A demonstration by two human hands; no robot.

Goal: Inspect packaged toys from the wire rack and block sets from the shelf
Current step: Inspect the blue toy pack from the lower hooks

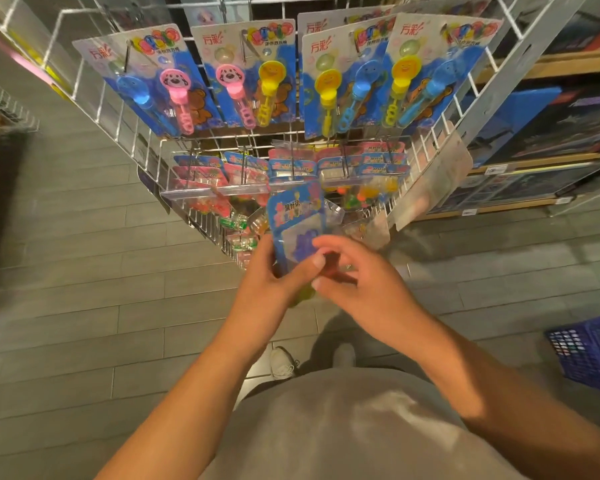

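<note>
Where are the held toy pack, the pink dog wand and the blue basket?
toy pack (293,216): head view, blue card above the hands.
pink dog wand (174,81): head view, dog face on leftmost hanging card.
blue basket (589,351): head view, mesh side wall.
</note>
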